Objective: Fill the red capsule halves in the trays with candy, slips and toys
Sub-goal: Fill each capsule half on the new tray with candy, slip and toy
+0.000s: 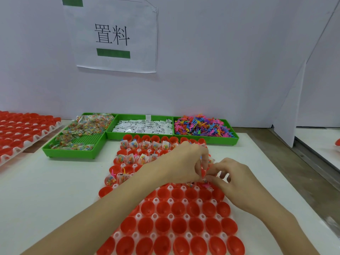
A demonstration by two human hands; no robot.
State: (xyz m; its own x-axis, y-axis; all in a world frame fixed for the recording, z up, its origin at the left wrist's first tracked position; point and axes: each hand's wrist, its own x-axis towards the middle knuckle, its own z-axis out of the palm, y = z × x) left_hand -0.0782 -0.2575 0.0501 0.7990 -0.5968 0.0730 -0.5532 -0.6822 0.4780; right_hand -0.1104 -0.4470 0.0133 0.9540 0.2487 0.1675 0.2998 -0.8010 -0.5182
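The white plastic tray of red capsule halves (176,208) lies on the near table; its far rows hold candy packets. Above its middle, the left hand (184,162) and right hand (237,183) meet, fingers curled, pinching small pieces I cannot identify.

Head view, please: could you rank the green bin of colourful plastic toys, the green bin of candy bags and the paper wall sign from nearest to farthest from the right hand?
From the right hand:
1. Green bin of colourful plastic toys, just beyond.
2. Green bin of candy bags, far left.
3. Paper wall sign, high behind.
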